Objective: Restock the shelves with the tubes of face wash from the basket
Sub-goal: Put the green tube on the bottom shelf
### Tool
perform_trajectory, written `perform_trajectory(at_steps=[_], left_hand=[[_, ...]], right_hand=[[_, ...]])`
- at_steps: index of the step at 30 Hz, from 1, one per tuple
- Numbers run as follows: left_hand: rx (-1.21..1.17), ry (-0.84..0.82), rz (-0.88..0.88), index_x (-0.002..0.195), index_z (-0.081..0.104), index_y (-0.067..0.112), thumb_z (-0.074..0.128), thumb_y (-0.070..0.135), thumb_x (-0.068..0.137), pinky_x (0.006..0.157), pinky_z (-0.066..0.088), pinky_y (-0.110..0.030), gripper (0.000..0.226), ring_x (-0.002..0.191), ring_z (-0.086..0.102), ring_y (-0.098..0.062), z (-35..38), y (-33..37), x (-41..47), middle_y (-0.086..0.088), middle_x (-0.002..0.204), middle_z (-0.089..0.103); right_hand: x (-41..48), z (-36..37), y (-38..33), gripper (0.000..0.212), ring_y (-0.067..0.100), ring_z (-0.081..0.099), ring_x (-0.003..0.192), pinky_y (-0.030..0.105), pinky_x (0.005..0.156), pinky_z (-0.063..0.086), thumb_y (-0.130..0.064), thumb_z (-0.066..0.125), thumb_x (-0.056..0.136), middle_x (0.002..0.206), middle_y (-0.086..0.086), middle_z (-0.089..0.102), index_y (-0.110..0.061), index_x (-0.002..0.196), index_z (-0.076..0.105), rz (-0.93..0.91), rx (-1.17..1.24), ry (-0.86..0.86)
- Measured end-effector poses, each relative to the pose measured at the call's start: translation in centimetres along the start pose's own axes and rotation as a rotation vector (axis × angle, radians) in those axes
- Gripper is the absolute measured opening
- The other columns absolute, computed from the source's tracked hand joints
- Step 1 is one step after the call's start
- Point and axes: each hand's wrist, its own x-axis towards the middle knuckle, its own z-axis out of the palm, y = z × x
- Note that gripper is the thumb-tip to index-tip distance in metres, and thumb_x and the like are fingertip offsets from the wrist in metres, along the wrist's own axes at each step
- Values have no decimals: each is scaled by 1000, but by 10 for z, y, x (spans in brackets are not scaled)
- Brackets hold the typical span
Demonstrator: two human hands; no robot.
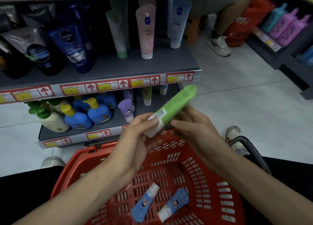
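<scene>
Upper left of frame: dark blue tube (72, 45) bearing "NIVEA MEN" in a round badge. Centre: price labels (108, 86) on the edge of the upper shelf (118, 67), each with a red upward arrow; their print is unreadable.

Bare shelf (105, 64) gap lies between the dark-blue tube (72, 45) and green-capped tube (118, 33).

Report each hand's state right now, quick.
Left hand: grips the green tube at its cap end.
Right hand: holds the same tube at its middle, thumb in front.
</scene>
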Motion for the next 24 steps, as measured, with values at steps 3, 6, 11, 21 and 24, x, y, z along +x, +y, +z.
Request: perform_trajectory(at_steps=[3,6,11,21,24], left_hand=[[-85,-43,-69,135,67,3,67,33,91,78,45,-34,53,72,56,-18,1,5,-2,-13,99,70],[-100,-95,-109,130,71,4,59,42,100,72,41,-34,50,66,48,-17,1,4,2,-13,87,64],[38,-68,-94,122,74,9,52,50,103,63,45,-32,51,66,52,-20,4,-3,10,-11,85,63],[674,62,404,118,72,16,61,13,104,86,54,-17,18,107,69,-11,4,9,21,0,113,76],[829,9,514,112,69,35,65,16,102,87,51,-15,21,102,65,2,7,11,24,10,111,72]], right_hand=[[-2,2,-1,49,32,67,122,59,113,45,-10,76,87,127,13,71,-11,133,60,-64,-26,16],[-1,5,-1,54,36,69,117,60,110,47,-13,82,82,123,17,72,-7,131,59,-92,-8,31],[-3,5,-5,52,33,73,110,57,104,52,-10,86,80,117,13,76,-8,126,62,-114,-57,57],[5,-5,-9,40,22,75,106,41,98,59,-4,86,79,109,5,79,-7,117,73,-261,-208,152],[15,-9,-14,39,15,76,103,33,94,59,-5,87,78,106,-1,80,-11,114,74,-355,-382,151]])
